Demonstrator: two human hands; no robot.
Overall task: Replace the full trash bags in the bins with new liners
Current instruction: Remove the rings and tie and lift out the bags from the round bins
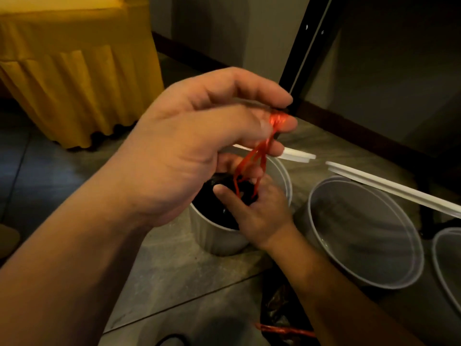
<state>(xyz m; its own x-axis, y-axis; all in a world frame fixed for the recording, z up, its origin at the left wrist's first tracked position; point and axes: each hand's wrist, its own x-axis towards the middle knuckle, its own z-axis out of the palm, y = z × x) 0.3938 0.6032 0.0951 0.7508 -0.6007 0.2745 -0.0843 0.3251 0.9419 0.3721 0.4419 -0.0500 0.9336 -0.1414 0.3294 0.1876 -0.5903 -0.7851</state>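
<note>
A white bin [217, 236] stands on the floor with a black trash bag [212, 198] in it. Red drawstrings [259, 156] run up from the bag's gathered mouth. My left hand [199, 136] is raised above the bin and pinches the upper end of the red strings between thumb and fingertips. Lower down, my right hand [254, 208] grips the bag's gathered neck at the bin's rim. To the right stands a second white bin [366, 233] holding no black bag.
A third white bin [449, 265] shows at the right edge. White lids or strips [389, 183] lie behind the bins. A black bag with red strings [284, 318] lies on the floor near me. A yellow skirted table [74, 71] stands at the back left, a black frame leg [306, 46] behind.
</note>
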